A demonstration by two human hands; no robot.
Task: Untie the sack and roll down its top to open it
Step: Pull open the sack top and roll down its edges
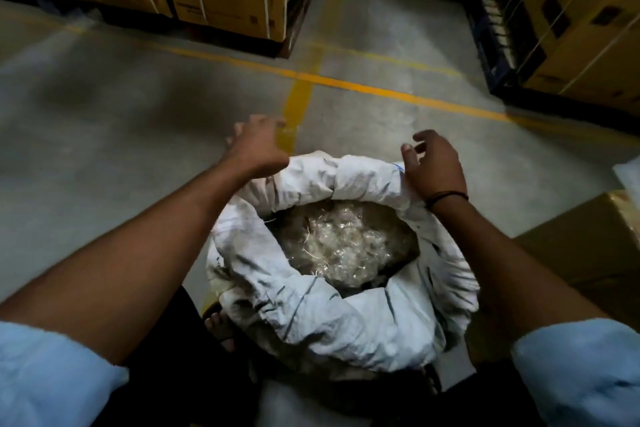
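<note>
In the head view, the sack (311, 315) stands on the floor (138, 114) between the person's legs, on the near side of the yellow line (346, 81). Its mouth gapes, with the top already turned down into a thick, crumpled cuff all round. No tie shows anywhere, so we judge the untying done and the rolling nearly so. Inside lies a heap of clear film scraps (343, 246), which we take to be light and springy. The sack looks like thin woven cloth: soft, limp and easy to crease, a little slick, and unlikely to tear under a plain pull. It seems to keep its shape only through the filling and the cuff. The left grip (258, 146) hovers past the far-left part of the cuff, fingers spread and blurred, grasping nothing. The right grip (434, 166) sits against the far-right part of the cuff, fingers loosely curled in the air and likewise released. If more rolling is wanted, we would take the cuff at two opposite points and turn it outward evenly, so the soft wall does not slump to one side.
</note>
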